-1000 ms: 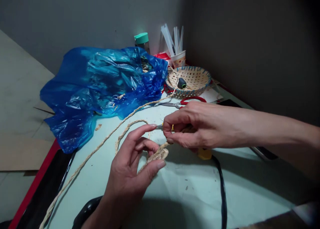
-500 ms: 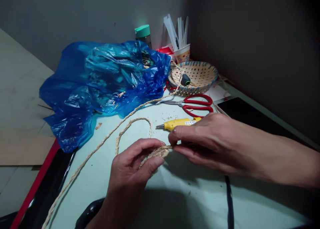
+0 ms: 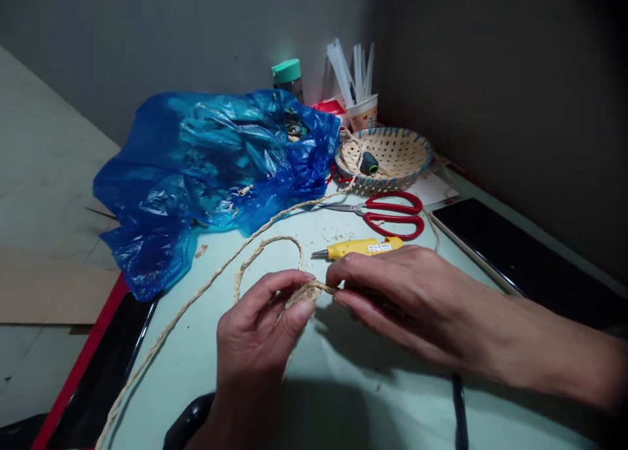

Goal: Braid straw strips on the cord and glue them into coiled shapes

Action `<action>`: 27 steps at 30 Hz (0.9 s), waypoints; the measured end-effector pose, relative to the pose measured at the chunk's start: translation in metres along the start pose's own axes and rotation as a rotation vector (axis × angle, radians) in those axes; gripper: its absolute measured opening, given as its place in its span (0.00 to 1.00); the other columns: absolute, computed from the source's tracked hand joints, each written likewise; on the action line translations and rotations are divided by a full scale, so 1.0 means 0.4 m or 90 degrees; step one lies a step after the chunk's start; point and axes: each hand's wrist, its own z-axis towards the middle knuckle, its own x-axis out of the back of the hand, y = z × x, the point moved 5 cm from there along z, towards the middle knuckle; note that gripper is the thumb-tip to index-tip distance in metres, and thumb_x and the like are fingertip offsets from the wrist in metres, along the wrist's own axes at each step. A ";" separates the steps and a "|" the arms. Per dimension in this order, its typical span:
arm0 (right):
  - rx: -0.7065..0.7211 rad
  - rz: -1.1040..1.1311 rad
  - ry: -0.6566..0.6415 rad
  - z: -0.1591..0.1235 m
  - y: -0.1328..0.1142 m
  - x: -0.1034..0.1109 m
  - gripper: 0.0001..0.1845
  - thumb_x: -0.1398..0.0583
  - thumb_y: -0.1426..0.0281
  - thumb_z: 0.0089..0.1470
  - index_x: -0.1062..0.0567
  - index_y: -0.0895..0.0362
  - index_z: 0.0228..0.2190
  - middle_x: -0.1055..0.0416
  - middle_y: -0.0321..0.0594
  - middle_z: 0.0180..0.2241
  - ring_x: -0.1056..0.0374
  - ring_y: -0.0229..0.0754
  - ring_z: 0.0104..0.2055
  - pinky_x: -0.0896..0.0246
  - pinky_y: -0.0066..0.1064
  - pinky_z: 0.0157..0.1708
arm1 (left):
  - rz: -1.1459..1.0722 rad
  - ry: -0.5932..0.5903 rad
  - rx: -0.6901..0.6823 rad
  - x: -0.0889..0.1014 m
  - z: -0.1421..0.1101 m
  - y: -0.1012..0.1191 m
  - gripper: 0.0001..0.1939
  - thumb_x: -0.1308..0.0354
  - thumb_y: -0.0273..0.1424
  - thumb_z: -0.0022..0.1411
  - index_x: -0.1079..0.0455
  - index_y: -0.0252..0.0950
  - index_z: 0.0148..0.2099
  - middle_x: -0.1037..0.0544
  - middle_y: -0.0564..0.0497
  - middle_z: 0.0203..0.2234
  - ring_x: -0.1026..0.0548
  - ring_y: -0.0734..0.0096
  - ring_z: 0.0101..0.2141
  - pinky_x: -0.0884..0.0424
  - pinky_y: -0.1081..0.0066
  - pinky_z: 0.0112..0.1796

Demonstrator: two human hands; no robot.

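Note:
My left hand (image 3: 260, 335) pinches a small coil of tan braided straw rope (image 3: 300, 295) between thumb and fingers, low in the middle of the pale green table (image 3: 343, 371). My right hand (image 3: 392, 290) comes in from the right and pinches the same coil on its right side. The rope's loose length (image 3: 206, 286) loops back above the hands and trails off to the lower left and up toward the basket. A yellow glue gun (image 3: 363, 247) lies on the table just beyond my right hand, touching neither hand.
Red-handled scissors (image 3: 387, 214) lie behind the glue gun. A woven basket (image 3: 392, 150) with a dark spool, a cup of glue sticks (image 3: 360, 110), a green-capped bottle (image 3: 288, 77) and a blue plastic bag (image 3: 216, 169) stand at the back. A dark phone (image 3: 520, 257) lies right; a black cable (image 3: 458, 411) runs forward.
My right hand set the yellow glue gun down on the table and moved onto the rope coil. Both hands now pinch the coil together.

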 end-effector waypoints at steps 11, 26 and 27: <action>0.082 -0.054 0.104 0.028 -0.027 0.031 0.11 0.47 0.69 0.67 0.27 0.60 0.41 0.26 0.43 0.33 0.32 0.41 0.33 0.41 0.30 0.32 | -0.104 -0.040 0.008 0.022 0.021 -0.008 0.09 0.32 0.31 0.54 0.23 0.38 0.39 0.19 0.52 0.32 0.23 0.73 0.32 0.29 0.78 0.35; -0.114 0.556 0.074 0.135 0.070 0.071 0.21 0.31 0.71 0.49 0.34 0.57 0.41 0.27 0.32 0.29 0.31 0.34 0.27 0.36 0.24 0.27 | -0.221 -0.117 0.170 0.013 -0.010 -0.023 0.13 0.28 0.31 0.48 0.20 0.36 0.39 0.17 0.48 0.28 0.21 0.71 0.29 0.27 0.78 0.32; -0.109 0.570 0.057 0.143 0.072 0.059 0.21 0.31 0.71 0.50 0.34 0.57 0.41 0.27 0.32 0.29 0.31 0.34 0.27 0.36 0.24 0.27 | -0.217 -0.113 0.170 0.015 -0.011 -0.024 0.14 0.27 0.32 0.47 0.20 0.36 0.38 0.17 0.48 0.28 0.21 0.71 0.30 0.27 0.78 0.33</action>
